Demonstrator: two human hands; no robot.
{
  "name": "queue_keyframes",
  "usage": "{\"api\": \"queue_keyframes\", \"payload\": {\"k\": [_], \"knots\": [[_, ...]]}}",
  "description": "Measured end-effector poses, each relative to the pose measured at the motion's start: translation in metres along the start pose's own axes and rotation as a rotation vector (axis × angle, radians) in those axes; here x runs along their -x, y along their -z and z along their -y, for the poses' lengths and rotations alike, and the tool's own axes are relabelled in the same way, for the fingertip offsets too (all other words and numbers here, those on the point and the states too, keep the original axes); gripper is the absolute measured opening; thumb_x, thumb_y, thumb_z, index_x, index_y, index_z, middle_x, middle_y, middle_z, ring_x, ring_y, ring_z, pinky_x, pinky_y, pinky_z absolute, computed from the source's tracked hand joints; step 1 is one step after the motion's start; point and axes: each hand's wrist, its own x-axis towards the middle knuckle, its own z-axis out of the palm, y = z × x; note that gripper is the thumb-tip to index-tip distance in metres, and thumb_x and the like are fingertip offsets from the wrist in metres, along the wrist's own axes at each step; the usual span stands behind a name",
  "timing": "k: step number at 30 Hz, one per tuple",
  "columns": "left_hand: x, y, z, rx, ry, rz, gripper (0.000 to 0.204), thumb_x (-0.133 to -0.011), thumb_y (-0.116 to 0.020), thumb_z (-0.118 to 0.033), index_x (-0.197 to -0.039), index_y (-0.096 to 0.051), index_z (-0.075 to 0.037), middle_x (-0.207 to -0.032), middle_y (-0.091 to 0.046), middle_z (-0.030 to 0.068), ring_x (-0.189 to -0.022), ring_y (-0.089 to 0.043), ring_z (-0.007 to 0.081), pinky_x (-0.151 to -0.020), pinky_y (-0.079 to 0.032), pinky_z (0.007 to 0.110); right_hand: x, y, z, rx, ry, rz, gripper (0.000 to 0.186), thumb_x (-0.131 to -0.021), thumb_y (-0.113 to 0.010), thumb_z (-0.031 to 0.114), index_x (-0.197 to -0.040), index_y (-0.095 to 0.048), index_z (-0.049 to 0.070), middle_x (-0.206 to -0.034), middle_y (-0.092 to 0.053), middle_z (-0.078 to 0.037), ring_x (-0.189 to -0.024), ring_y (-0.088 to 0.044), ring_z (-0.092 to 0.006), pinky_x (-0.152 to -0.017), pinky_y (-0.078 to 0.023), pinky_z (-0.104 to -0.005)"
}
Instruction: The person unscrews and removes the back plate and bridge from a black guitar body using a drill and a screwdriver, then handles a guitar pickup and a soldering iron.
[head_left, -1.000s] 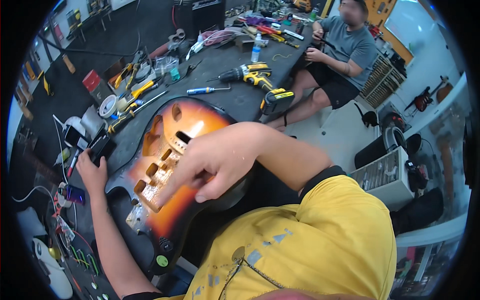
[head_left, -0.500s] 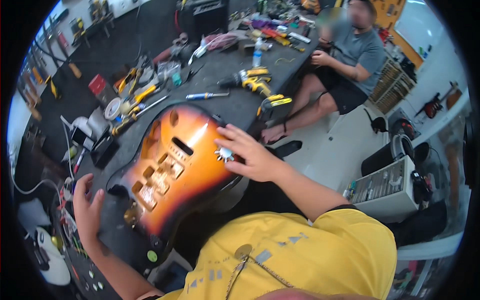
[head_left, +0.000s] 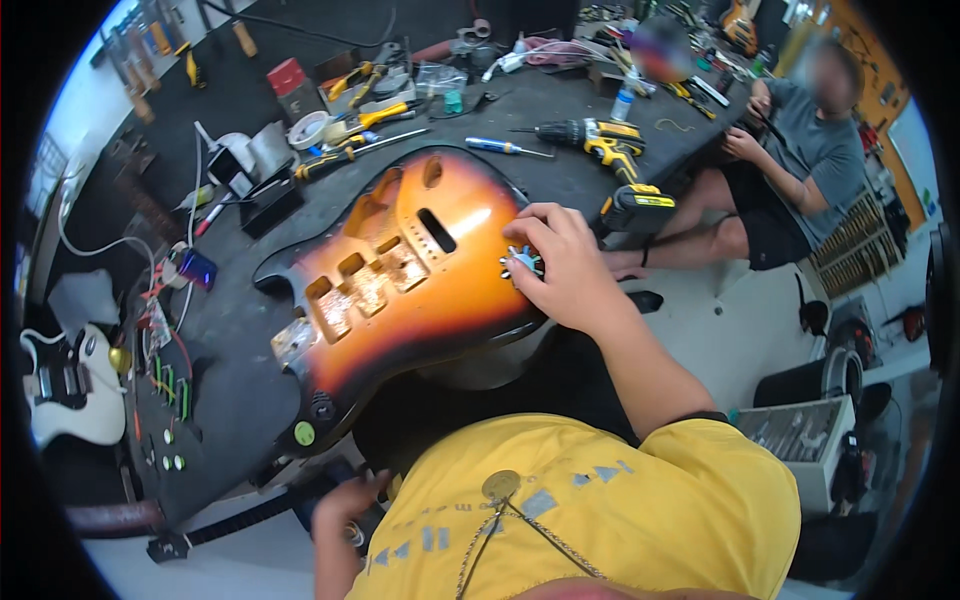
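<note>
A sunburst electric guitar body [head_left: 465,275], orange fading to black at its rim, lies face up near the table's edge. Its pickup and control cavities are bare. At the body's right end, my right hand [head_left: 565,265] curls thumb and fingers round a small star-shaped tool [head_left: 522,263] with short spokes, held on or just above the finish. My left hand [head_left: 345,505] is low by my lap, below the guitar body and off the table. Its fingers are blurred and partly hidden in the dark there.
Beyond the body lie a blue-handled screwdriver [head_left: 508,147] and a yellow cordless drill [head_left: 612,155]. Yellow-handled tools [head_left: 375,120] and a tape roll [head_left: 310,130] crowd the far left. A white guitar body [head_left: 80,390] sits at left. A seated person [head_left: 810,150] is at right.
My left hand has left the guitar's left side and dropped toward my lap. My right hand stays at the body's right end, its fingers now more curled round the star-shaped tool. The view has shifted.
</note>
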Motion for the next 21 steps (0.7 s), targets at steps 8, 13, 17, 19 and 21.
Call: {"api": "queue_keyframes", "payload": {"k": [8,13,17,19,21], "knots": [[-0.028,0.043,-0.022,-0.416,-0.350,0.040,0.086,-0.105,-0.060,-0.063,-0.161,-0.049,0.002,-0.143,-0.069,0.0298,-0.133,-0.066,0.0447,-0.114,-0.051,0.045,-0.065,0.050,0.050,-0.111,0.078,0.640,0.061,-0.097,-0.076,0.027,-0.151,-0.060,0.004,-0.086,-0.073,-0.015,-0.078,-0.071,-0.0340,-0.074,-0.056,-0.0450],[0.075,0.045,-0.076,-0.126,-0.792,-0.166,0.079,-0.105,-0.069,-0.050,-0.161,-0.050,0.003,-0.152,-0.063,0.0279,-0.135,-0.066,0.0401,-0.116,-0.049,0.044,-0.069,0.031,-0.017,0.284,0.140,0.261,0.044,-0.099,-0.074,0.022,-0.138,-0.070,0.002,-0.082,-0.068,-0.011,-0.077,-0.067,-0.0234,-0.075,-0.055,-0.0363],[0.134,0.071,-0.068,0.119,-1.284,0.164,0.083,-0.099,-0.079,-0.050,-0.157,-0.054,0.004,-0.151,-0.065,0.0212,-0.132,-0.068,0.0310,-0.112,-0.052,0.042,-0.011,0.022,-0.015,-0.225,-0.047,0.117,0.026,-0.098,-0.071,0.010,-0.123,-0.075,0.003,-0.100,-0.072,-0.011,-0.090,-0.070,-0.0249,-0.084,-0.055,-0.0383],[0.149,0.095,-0.060,0.018,-1.394,-0.108,0.077,-0.095,-0.084,-0.046,-0.149,-0.062,0.003,-0.137,-0.072,0.0201,-0.117,-0.074,0.0323,-0.103,-0.058,0.043,0.020,0.018,-0.028,-0.262,-0.064,0.029,0.026,-0.098,-0.070,0.009,-0.123,-0.073,0.002,-0.110,-0.071,-0.011,-0.101,-0.069,-0.0239,-0.090,-0.054,-0.0361],[0.159,0.117,-0.055,0.186,-1.236,-0.484,0.036,-0.095,-0.084,-0.017,-0.126,-0.076,-0.001,-0.107,-0.080,0.0127,-0.093,-0.078,0.0207,-0.084,-0.061,0.034,0.045,-0.010,-0.062,-0.283,-0.130,-0.158,0.028,-0.098,-0.069,0.010,-0.125,-0.073,0.001,-0.115,-0.069,-0.014,-0.109,-0.068,-0.0272,-0.098,-0.053,-0.0377]]}}
